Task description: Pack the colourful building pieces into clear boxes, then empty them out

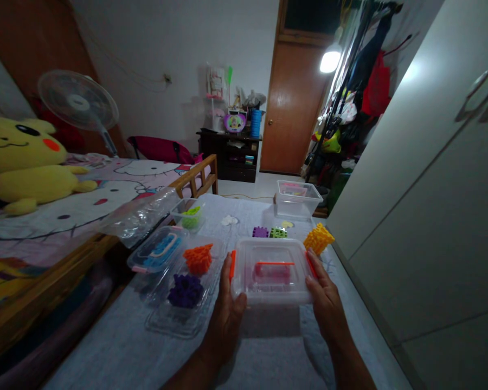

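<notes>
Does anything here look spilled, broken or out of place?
Nothing stands out as spilled or broken. The left hand and right hand hold the clear box by its sides. Only the crumpled clear plastic at the edge of the bed looks a little stray, lying loose.

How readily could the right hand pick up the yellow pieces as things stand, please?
Not readily, it seems: the right hand is holding one side of the clear box. Once freed, the yellow pieces just beyond look reachable.

The pale blue cloth (pixel 117 352) bears a purple piece (pixel 261 232), green piece (pixel 278 232), yellow pieces (pixel 318 238) and clear bin (pixel 296 207).
</notes>
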The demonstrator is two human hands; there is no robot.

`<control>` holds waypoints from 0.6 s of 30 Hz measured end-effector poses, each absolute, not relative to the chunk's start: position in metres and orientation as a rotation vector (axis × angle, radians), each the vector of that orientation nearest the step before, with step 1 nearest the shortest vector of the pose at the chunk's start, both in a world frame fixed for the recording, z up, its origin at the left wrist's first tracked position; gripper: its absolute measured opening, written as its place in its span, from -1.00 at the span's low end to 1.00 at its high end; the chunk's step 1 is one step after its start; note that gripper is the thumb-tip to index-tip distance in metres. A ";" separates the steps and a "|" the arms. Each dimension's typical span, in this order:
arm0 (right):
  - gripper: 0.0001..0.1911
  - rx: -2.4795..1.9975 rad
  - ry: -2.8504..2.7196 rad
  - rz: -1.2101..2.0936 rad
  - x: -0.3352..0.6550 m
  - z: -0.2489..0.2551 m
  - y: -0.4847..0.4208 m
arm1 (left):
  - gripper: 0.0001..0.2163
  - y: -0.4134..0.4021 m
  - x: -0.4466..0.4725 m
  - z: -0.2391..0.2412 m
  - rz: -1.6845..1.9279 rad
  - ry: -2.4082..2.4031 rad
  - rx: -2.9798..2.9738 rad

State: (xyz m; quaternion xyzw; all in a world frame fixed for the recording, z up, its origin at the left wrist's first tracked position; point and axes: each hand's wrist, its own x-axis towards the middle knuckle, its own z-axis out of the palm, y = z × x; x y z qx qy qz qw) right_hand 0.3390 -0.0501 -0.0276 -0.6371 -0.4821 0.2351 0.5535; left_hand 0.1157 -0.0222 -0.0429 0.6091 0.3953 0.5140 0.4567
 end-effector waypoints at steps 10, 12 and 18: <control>-0.43 -1.558 -1.328 0.437 0.344 -0.024 -0.049 | -0.45 -0.019 0.112 -0.048 1.266 0.999 1.688; -0.43 -1.570 -1.387 0.398 0.345 -0.021 -0.049 | -0.46 -0.019 0.112 -0.046 1.270 1.005 1.710; -0.45 -1.587 -1.454 0.348 0.346 -0.014 -0.049 | -0.47 -0.017 0.113 -0.044 1.282 1.037 1.742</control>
